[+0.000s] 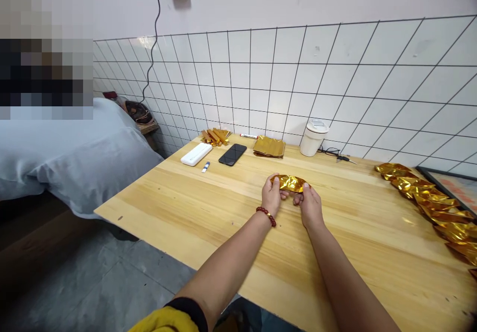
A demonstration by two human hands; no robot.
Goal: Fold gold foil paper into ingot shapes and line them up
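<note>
Between my two hands is a shiny folded piece of gold foil paper, held just over the wooden table. My left hand pinches its left end, thumb on the near face; a dark red bead bracelet circles that wrist. The right end is gripped by my right hand, its thumb pressed on the foil. Some fingers of both hands curl underneath and are partly hidden. Behind the hands lies a stack of flat gold paper sheets. A row of folded gold foil pieces runs along the right side.
Gold paper strips, a white power bank, a black phone, a small white-and-blue tube and a marker lie toward the back left. A white lidded cup, glasses and keys are near the tiled wall.
</note>
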